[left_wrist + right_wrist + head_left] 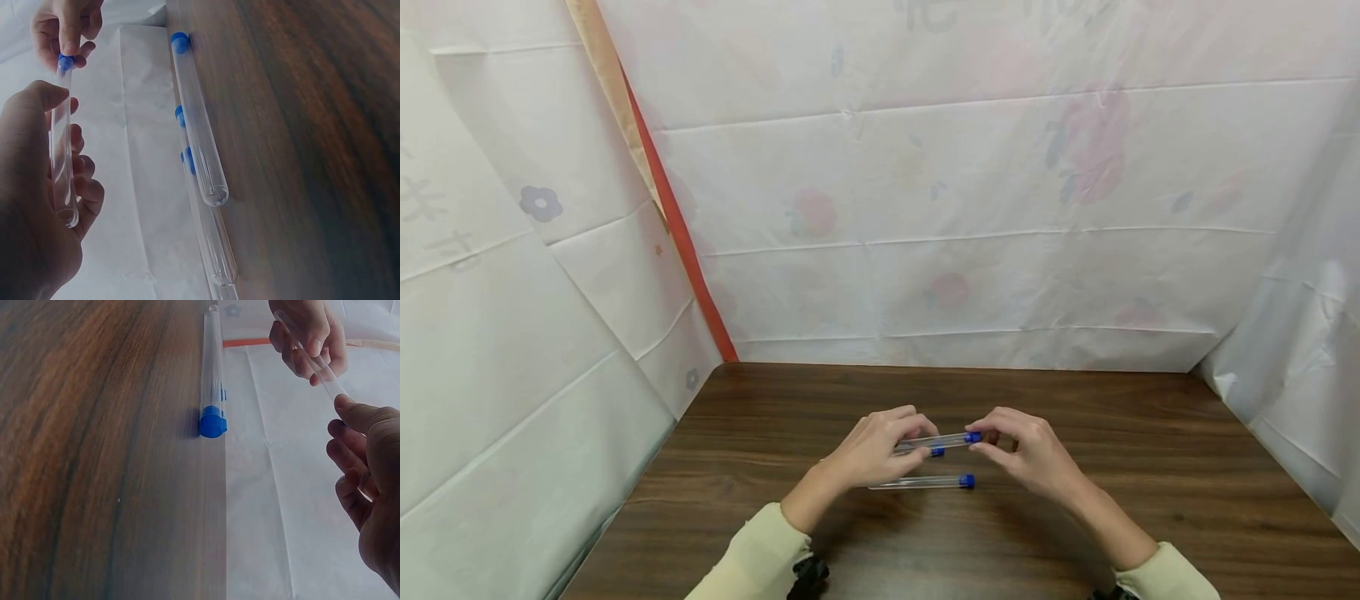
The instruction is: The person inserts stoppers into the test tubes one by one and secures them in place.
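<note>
Above the table, my left hand (880,447) grips a clear test tube (953,440) round its body. My right hand (1033,454) pinches the tube's blue cap (65,62) between thumb and fingers; the right wrist view hides most of that cap behind the fingertips. The cap is on the tube's right end, and the rounded end lies by my left palm. Nearest me on the table lies another blue-capped test tube (925,482), below both hands. Behind it, two more capped tubes overlap in the left wrist view, and one blue cap (937,452) shows under the held tube.
The dark wood-grain table (737,417) runs back to a white patterned sheet (880,292). More white sheeting (512,400) hangs along the left side, and a red strip (681,229) slants down to the table's back left corner.
</note>
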`<state>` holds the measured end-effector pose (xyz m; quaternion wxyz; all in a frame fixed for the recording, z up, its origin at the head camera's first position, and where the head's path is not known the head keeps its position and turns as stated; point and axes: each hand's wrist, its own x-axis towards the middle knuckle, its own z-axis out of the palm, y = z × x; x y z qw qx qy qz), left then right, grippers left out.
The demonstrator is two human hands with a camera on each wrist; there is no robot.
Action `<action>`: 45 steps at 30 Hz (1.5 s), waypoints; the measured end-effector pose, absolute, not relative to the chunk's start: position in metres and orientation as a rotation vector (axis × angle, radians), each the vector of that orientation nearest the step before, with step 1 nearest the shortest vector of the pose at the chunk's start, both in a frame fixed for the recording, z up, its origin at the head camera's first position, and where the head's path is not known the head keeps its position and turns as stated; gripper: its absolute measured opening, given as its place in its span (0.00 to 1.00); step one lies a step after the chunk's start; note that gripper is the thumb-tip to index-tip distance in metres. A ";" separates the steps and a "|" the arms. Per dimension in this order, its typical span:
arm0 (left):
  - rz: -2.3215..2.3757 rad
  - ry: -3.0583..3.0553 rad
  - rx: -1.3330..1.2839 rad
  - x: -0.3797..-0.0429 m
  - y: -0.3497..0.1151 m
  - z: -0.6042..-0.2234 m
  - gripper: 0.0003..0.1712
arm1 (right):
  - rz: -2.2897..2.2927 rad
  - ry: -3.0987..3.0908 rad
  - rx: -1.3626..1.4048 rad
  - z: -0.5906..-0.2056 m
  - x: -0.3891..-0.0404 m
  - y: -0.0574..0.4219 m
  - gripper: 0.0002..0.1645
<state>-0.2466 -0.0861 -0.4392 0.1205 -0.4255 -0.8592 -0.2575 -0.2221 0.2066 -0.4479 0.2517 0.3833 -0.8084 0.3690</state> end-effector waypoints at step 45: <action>-0.793 -2.495 -1.281 -0.235 -0.094 -0.434 0.10 | 0.421 -2.070 1.186 -0.445 -0.222 0.212 0.25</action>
